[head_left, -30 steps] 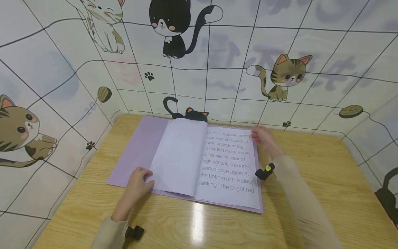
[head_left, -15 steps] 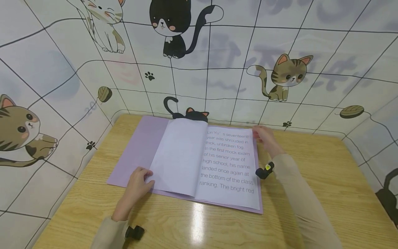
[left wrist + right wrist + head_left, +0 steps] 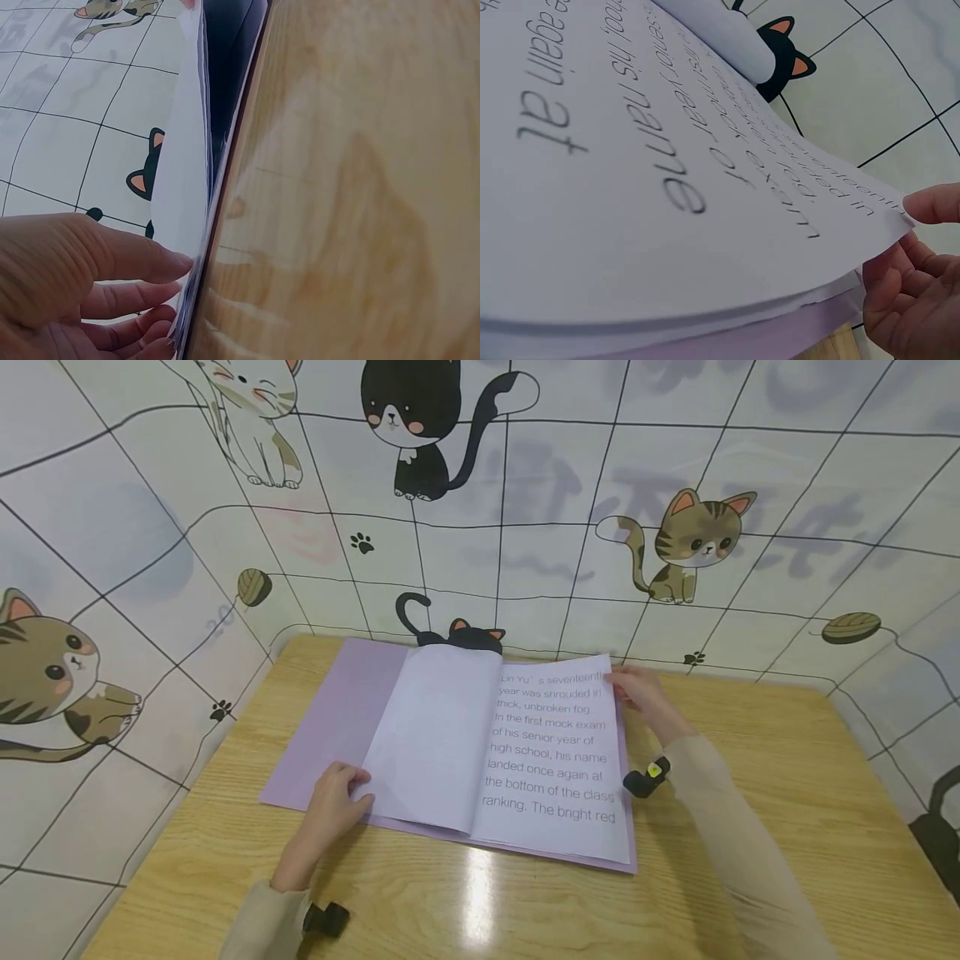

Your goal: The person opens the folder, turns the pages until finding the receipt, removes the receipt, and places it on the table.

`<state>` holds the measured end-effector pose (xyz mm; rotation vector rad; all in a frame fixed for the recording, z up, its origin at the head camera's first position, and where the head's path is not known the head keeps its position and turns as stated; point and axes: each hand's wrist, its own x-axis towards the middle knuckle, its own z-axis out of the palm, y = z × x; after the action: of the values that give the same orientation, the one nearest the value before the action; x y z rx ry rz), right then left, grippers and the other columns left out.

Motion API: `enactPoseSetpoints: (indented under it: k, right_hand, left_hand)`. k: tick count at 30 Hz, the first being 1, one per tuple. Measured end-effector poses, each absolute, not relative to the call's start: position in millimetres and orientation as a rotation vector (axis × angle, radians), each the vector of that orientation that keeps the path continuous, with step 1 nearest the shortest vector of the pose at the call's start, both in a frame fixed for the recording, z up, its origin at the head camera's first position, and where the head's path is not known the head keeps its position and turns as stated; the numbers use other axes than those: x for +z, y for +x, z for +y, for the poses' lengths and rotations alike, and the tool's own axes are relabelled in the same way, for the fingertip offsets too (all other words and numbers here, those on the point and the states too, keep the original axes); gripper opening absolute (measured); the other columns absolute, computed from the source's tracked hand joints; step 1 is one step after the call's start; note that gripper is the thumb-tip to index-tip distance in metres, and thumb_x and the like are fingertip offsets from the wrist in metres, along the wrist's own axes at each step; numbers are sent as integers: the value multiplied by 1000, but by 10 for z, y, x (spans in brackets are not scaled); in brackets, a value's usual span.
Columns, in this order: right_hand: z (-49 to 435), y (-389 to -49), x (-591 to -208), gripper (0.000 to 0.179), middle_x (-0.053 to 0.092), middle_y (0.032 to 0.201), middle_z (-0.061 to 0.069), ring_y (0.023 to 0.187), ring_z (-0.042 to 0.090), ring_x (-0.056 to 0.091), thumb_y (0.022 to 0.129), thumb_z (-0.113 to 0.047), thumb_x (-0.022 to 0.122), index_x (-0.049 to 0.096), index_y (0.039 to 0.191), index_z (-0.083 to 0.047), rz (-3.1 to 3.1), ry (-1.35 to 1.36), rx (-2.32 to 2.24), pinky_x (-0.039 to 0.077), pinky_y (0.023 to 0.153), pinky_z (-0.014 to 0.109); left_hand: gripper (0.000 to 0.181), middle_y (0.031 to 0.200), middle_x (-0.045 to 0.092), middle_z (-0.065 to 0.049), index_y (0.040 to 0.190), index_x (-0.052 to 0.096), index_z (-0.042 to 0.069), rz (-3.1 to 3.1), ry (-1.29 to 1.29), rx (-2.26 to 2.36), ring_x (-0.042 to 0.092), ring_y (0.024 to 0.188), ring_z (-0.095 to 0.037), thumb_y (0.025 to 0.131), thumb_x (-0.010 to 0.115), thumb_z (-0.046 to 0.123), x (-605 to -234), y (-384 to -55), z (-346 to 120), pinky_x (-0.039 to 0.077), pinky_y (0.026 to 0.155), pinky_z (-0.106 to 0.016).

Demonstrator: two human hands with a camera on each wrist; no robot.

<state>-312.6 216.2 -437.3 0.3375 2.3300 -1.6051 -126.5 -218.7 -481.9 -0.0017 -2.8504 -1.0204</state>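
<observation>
A booklet with a purple cover [image 3: 322, 718] lies spread on the wooden table. Its left page [image 3: 435, 735] is blank, and the right page [image 3: 555, 743] carries large printed text. At that page's top right corner my right hand [image 3: 640, 691] pinches the paper, lifting the corner off the sheets beneath. In the right wrist view the thumb of the right hand [image 3: 919, 289] is above the printed page [image 3: 630, 247], fingers below. My left hand [image 3: 333, 802] rests at the lower left edge of the blank page, its thumb [image 3: 161, 262] touching the paper in the left wrist view.
The wooden table [image 3: 750, 793] reaches back to a wall [image 3: 525, 560] printed with cartoon cats and grid lines. Another wall [image 3: 172, 677] stands along the left side. A black camera sits on each wrist, beside the sleeves.
The right page's top corner has risen from the stack, pinched by my right hand, which has shifted slightly to the right. My left hand stays in place.
</observation>
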Motion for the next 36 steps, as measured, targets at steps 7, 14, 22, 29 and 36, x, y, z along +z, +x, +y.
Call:
enactPoseSetpoints:
  k: [7, 14, 22, 29, 36]
  right_hand:
    - [2130, -3010, -4337, 50, 54, 111, 8, 91, 13, 52, 95, -17, 50, 38, 137, 6, 2248, 162, -1668, 44, 82, 26]
    - [2068, -2880, -4273, 51, 65, 89, -7, 80, 10, 62, 95, -14, 51, 35, 140, 5, 2114, 49, -1733, 49, 74, 24]
    - [1973, -2746, -4217, 50, 67, 96, -4, 84, 13, 65, 94, -14, 51, 36, 138, 5, 2025, -52, -1757, 50, 77, 26]
    - [1865, -2644, -4149, 49, 67, 98, 0, 86, 16, 66, 94, -15, 52, 38, 137, 3, 1989, -85, -1757, 51, 78, 29]
    - [1767, -2604, -4075, 48, 67, 96, 0, 84, 16, 66, 95, -16, 50, 38, 136, 5, 1927, -174, -1798, 50, 76, 30]
  left_hand:
    - [20, 90, 55, -17, 89, 64, -9, -2843, -14, -1020, 51, 80, -28, 71, 72, -5, -4843, -1274, -2196, 46, 73, -41]
    - [22, 87, 55, -16, 90, 63, -10, -2814, -76, -1007, 50, 75, -25, 70, 71, -7, -4851, -1271, -2205, 45, 68, -37]
    - [25, 88, 55, -16, 92, 63, -11, -2817, -73, -1023, 49, 75, -23, 70, 71, -5, -4853, -1271, -2215, 45, 68, -36]
    - [29, 90, 55, -16, 97, 62, -11, -2848, -38, -1027, 49, 77, -24, 70, 71, -4, -4843, -1276, -2215, 45, 69, -36]
    - [30, 91, 54, -17, 99, 62, -11, -2869, -26, -1046, 49, 79, -25, 71, 70, -4, -4808, -1273, -2210, 45, 71, -37]
